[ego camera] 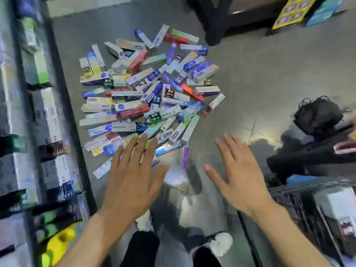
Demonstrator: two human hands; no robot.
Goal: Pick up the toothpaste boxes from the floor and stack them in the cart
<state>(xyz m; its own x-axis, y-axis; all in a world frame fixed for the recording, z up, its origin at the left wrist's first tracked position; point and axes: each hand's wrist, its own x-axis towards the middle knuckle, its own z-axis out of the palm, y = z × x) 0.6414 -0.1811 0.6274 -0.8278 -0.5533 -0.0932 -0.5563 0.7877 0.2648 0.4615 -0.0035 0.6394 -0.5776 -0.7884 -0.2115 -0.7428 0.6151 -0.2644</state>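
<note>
A large heap of toothpaste boxes [150,95] in many colours lies scattered on the grey tiled floor ahead of me. My left hand [133,176] hovers flat with spread fingers above the near edge of the heap and holds nothing. My right hand [237,176] is also flat and spread, over bare floor to the right of the heap, empty. A wire cart [300,201] stands at the lower right, beside my right forearm; a few boxes show inside it.
Store shelves [38,132] packed with boxed goods run along the left edge. A person in dark clothes [316,143] crouches at the right, just beyond the cart. A dark display stand [219,20] rises at the top. My white shoes [217,245] are below the hands.
</note>
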